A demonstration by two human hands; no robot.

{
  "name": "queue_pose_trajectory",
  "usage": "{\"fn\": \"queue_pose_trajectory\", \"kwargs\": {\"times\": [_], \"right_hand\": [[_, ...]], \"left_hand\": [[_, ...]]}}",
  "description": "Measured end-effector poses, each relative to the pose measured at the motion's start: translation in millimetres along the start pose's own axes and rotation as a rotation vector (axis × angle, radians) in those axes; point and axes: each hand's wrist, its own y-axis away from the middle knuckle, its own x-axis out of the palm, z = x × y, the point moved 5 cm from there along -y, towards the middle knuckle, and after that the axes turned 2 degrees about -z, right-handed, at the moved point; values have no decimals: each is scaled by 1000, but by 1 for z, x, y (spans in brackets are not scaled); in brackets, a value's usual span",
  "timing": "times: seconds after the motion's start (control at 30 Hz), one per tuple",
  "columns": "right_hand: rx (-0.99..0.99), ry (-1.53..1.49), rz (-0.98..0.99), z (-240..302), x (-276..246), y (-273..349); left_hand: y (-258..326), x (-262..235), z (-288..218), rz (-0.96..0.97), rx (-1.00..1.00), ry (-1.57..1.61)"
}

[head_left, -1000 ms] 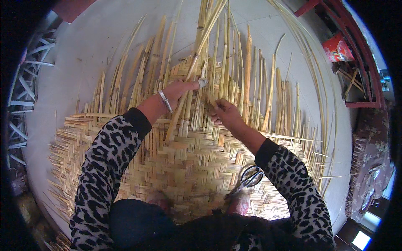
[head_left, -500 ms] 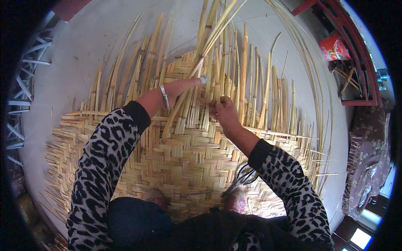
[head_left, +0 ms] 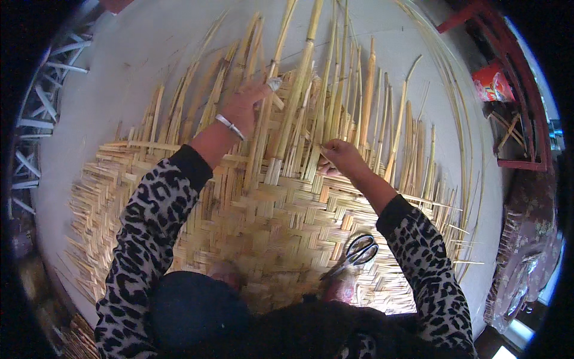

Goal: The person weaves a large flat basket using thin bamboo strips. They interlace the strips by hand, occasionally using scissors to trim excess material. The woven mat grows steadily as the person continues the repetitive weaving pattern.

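Observation:
A mat of split reed strips (head_left: 263,221), woven in a slanting pattern, lies on the floor before me. Long unwoven strips (head_left: 371,90) stick out from its far side. At the far left of the middle, my left hand (head_left: 239,113) is closed round a long strip, its white-wrapped digit lying across it and its other fingers partly hidden. My right hand (head_left: 344,160) pinches another reed strip at the weave's edge, right of the middle. A wide, jointed reed strip (head_left: 296,90) runs away from me between the hands.
Scissors (head_left: 359,250) with dark handles lie on the mat by my right foot (head_left: 341,287). A white metal rack (head_left: 45,107) stands at the left. On the right are a dark red wooden frame (head_left: 529,90), a red container (head_left: 493,82) and a patterned cloth (head_left: 526,239).
My left hand has moved away from me and slightly left. My right hand has shifted right. Crossed strips between the hands now lie more nearly straight, and more of the scissors shows.

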Motion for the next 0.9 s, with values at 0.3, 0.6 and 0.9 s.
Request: {"fn": "queue_pose_trajectory", "kwargs": {"times": [0.3,0.6,0.9], "right_hand": [[-292,785,-35,15,9,10],[-369,1258,-60,25,30,20],[-355,1246,-95,35,37,31]], "left_hand": [[103,-73,-2,-265,209,-585],[126,-146,26,-466,18,-231],[138,-219,43,-1053,67,-79]]}}
